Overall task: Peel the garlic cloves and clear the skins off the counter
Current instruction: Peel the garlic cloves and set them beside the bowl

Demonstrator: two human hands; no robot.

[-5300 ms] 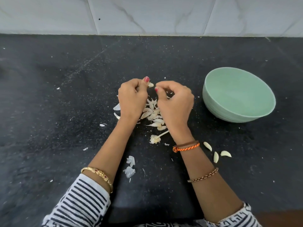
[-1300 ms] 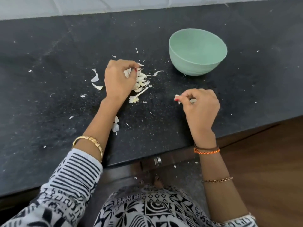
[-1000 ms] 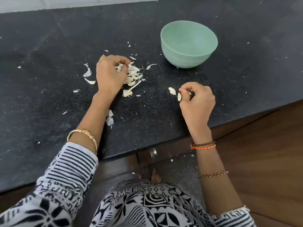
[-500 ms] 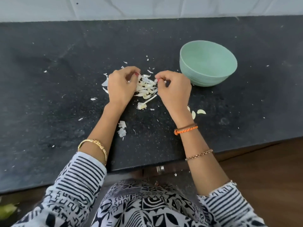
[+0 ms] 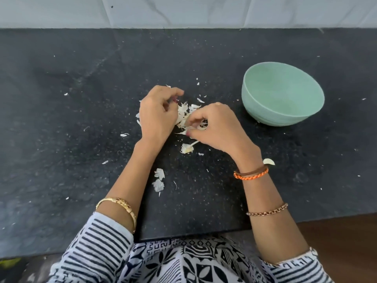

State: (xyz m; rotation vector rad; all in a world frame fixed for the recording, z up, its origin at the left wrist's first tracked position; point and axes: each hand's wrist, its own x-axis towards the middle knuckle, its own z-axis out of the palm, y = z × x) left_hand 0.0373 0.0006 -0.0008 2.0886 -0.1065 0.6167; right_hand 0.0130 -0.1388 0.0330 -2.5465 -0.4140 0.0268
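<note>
A pile of white garlic skins and cloves point(image 5: 184, 116) lies mid-counter between my hands. My left hand point(image 5: 157, 116) hovers at the pile's left edge with its fingers curled; whether they hold anything is hidden. My right hand point(image 5: 219, 127) reaches into the pile from the right, its thumb and fingertips pinching a pale garlic clove point(image 5: 196, 127). A garlic stem base point(image 5: 186, 148) lies just in front of the pile. One peeled clove point(image 5: 269, 161) shows beside my right wrist, which hides any others.
An empty mint-green bowl point(image 5: 265, 117) stands to the right of the pile. Loose skin scraps point(image 5: 158, 179) lie near my left forearm, with small flakes scattered over the black counter point(image 5: 81, 139). A tiled wall runs along the back; the counter's front edge is near my body.
My right hand put a peeled clove down at the right, then came back to the pile and now pinches a clove there. My left hand stayed at the pile.
</note>
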